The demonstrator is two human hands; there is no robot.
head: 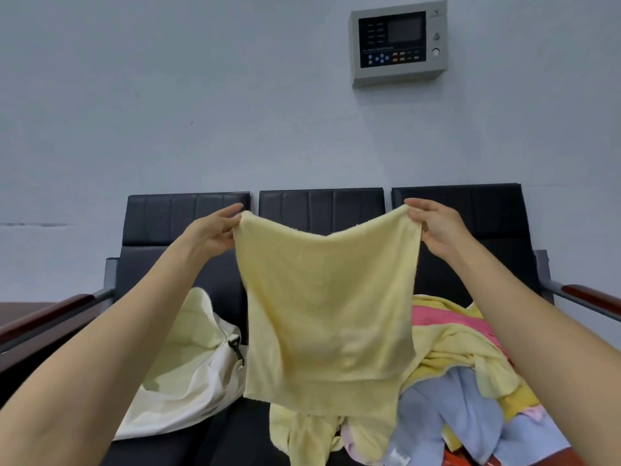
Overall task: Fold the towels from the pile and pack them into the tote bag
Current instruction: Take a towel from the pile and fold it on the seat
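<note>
Mid-task by my read: yellow towel [329, 304] hangs in the air over the black bench [319, 206], looks doubled once, not yet packed. Pile [470, 381] on the right holds yellow, pink and blue pieces. Tote bag [188, 361] lies on the left, contents unclear. Left hand [211, 235] and right hand [437, 227] each pinch a top corner, arms stretched forward.

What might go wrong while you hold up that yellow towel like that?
1. The left hand and right hand only pinch the top corners of the yellow towel, so a corner might slip and the fold come out crooked.
2. Its bottom edge hangs near the pile, so it might tangle with loose towels when lowered.
3. The tote bag lies slumped on the seat, so a folded towel may come undone going in.
</note>
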